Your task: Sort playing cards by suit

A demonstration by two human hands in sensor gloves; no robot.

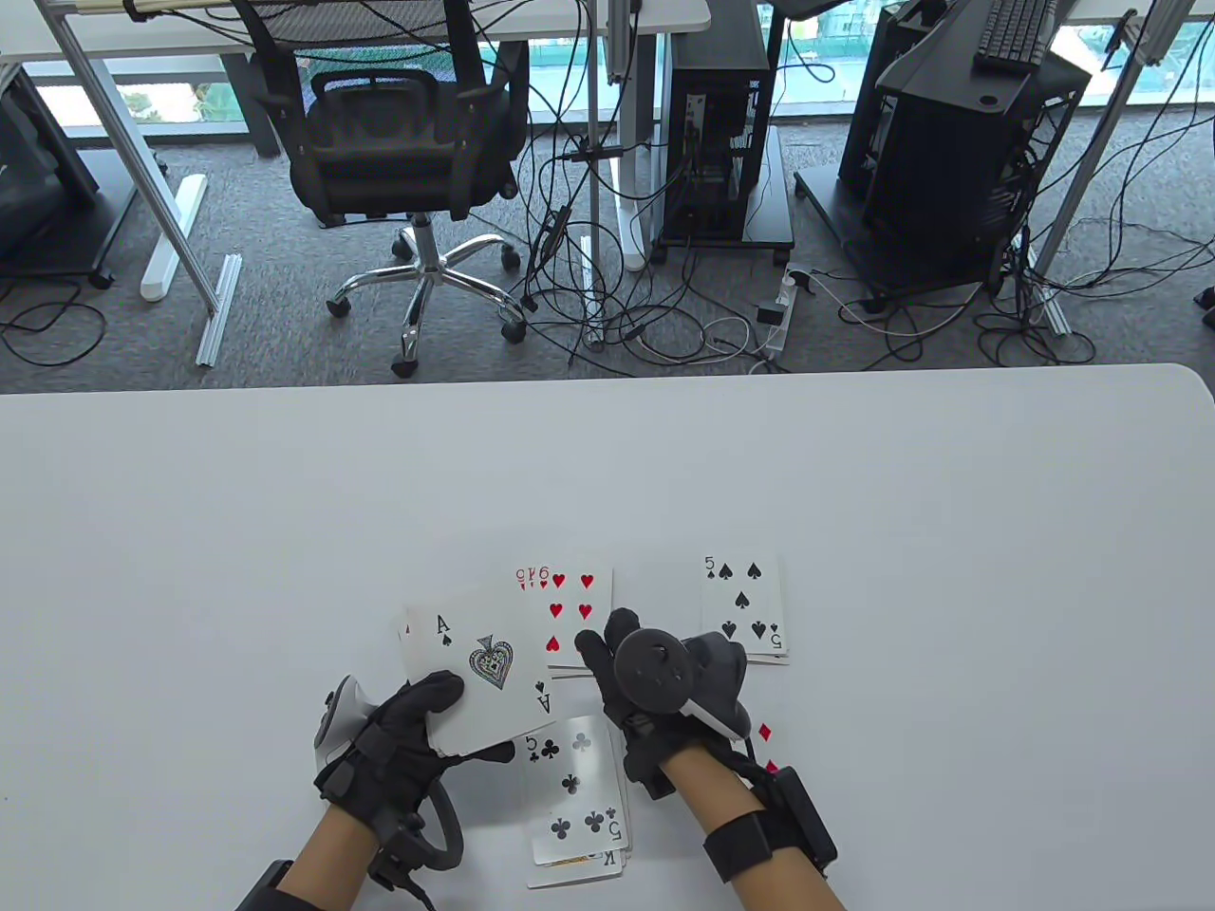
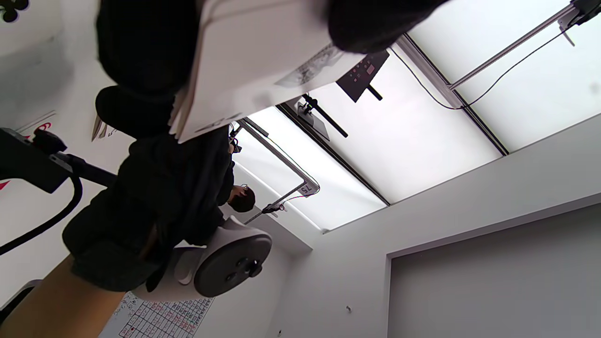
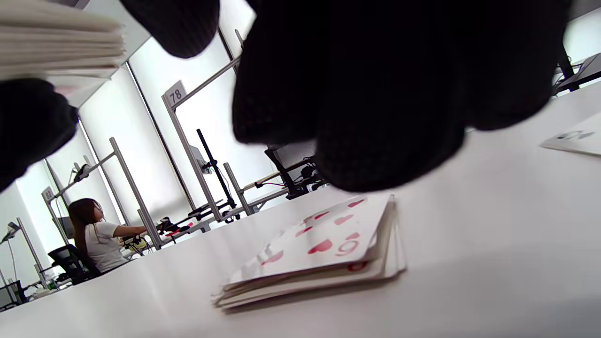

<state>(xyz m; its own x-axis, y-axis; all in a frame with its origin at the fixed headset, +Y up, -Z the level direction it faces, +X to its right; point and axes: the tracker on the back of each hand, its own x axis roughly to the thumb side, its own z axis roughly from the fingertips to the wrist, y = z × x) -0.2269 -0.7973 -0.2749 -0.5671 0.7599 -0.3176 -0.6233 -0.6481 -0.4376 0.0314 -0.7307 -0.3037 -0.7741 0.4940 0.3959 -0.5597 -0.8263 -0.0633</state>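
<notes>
Left hand (image 1: 403,735) gripped a fanned deck of cards (image 1: 475,678), thumb across the face, ace of spades on top; deck was held above the table (image 1: 607,455), near edge, left of centre. Left wrist view showed the same deck (image 2: 253,61) from below, gloved fingers (image 2: 145,42) curled under it, thumb over the top edge.

Right hand (image 1: 631,669) hovered just right of the deck, over the near-right corner of the hearts pile (image 1: 568,612). Fingers looked loosely curled downward; no card visible in them. Whether they touched the hearts pile, cannot tell: right wrist view showed the fingertips (image 3: 375,117) just above that pile (image 3: 319,253), apparently with a gap, and holding nothing.

Piles on table:
- hearts pile: far of the hands, centre, 6 of hearts on top, several cards beneath, edges slightly offset.
- spades pile (image 1: 744,607): right of hearts, apart from it, 5 of spades on top, at least one card below.
- clubs pile (image 1: 574,802): near edge, between the two wrists, 5 of clubs on top, a K corner showing below.
- diamond card (image 1: 765,733): mostly hidden under the right hand's tracker (image 1: 688,678); only red pips visible, rank unreadable.

Left tracker (image 1: 337,726) sat on the back of the left hand.

Beyond the table's far edge: an office chair (image 1: 408,142) and PC towers (image 1: 721,133) with floor cabling.
</notes>
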